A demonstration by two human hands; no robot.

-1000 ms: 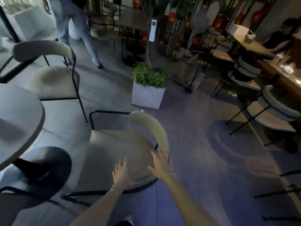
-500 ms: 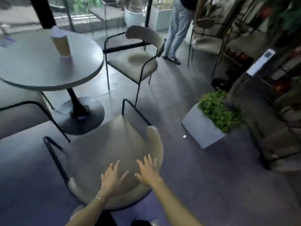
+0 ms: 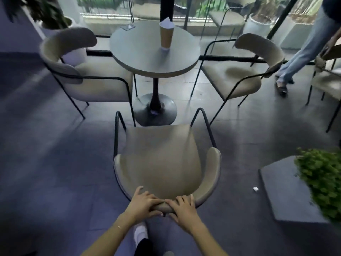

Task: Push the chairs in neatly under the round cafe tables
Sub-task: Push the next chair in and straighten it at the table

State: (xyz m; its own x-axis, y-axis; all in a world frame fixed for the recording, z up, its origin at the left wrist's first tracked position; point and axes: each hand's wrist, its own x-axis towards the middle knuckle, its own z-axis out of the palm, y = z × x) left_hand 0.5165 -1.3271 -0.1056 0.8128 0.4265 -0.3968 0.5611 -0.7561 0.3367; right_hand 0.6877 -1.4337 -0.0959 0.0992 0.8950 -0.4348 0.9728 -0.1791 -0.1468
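At the far left a potted plant [image 3: 49,17] stands by the wall, and in front of it the left chair [image 3: 88,71] sits with its curved back toward the wall and its seat edge reaching just under the rim of the round table [image 3: 140,58]. The table rests on a single dark pedestal with a round base [image 3: 155,110] on the tiled floor. On its top stands a tall paper cup [image 3: 166,36] with a white napkin tucked in it, and a small flat dark object [image 3: 128,27] lies near the far rim.

Below the table in the picture, the near chair [image 3: 162,159] faces the table, its seat front close to the pedestal base but not under the tabletop. The left hand [image 3: 143,205] is wrapped over the middle of the curved backrest, fingers curled on top and thumb below. The right hand [image 3: 182,209] grips the same rail just beside it, fingertips almost touching the left ones. A white shoe [image 3: 140,233] shows between the forearms.

Right of the table, the right chair [image 3: 245,72] stands angled, its seat near the rim. Farther right a person in light trousers [image 3: 302,52] holds another chair [image 3: 328,78]. At the lower right a square grey planter [image 3: 284,193] carries green foliage, with a white scrap [image 3: 255,189] on the floor just beside it.
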